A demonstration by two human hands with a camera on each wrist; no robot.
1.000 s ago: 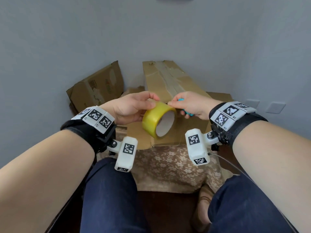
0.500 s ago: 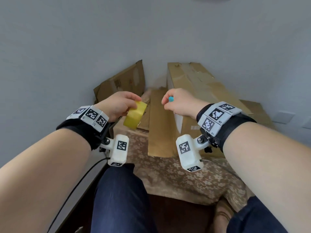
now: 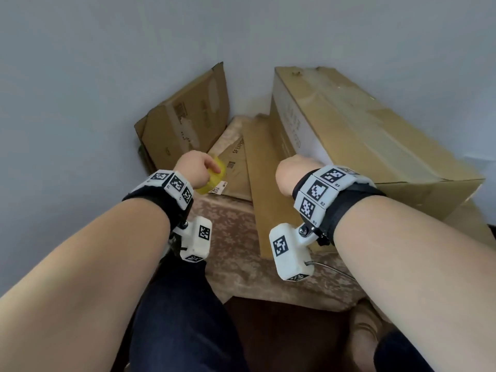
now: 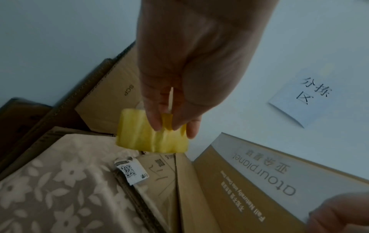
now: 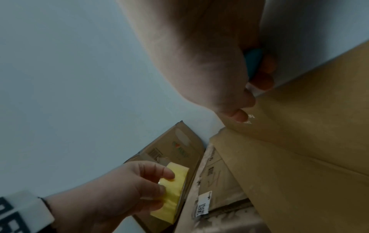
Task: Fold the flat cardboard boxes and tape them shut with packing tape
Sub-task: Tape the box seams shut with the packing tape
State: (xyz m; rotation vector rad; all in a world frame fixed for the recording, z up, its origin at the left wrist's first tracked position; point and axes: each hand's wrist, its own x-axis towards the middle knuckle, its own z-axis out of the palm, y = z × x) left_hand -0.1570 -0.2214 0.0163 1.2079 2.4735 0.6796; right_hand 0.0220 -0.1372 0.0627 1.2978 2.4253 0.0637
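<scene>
The tall box [image 3: 362, 135] stands assembled on the right of the desk [image 3: 233, 237], its upper face closed and crossed by strips of clear tape, so by these views this box appears folded and sealed. To its left a flat sheet of cardboard [image 3: 264, 189] and a flat box with a shipping label [image 3: 233, 167] lie on the flowered cloth, and a further flattened box [image 3: 185, 122] leans against the wall; these appear unfolded and untaped. The left hand [image 3: 194, 170] holds the yellow tape roll [image 4: 152, 138] in a fingertip grip above the flat box, fingers over its outer band. The right hand [image 3: 291, 174] is clenched round a small blue tool [image 5: 253, 63], seemingly a cutter, beside the tall box's near corner. Remaining work, as judged: fold and tape the flat pieces.
</scene>
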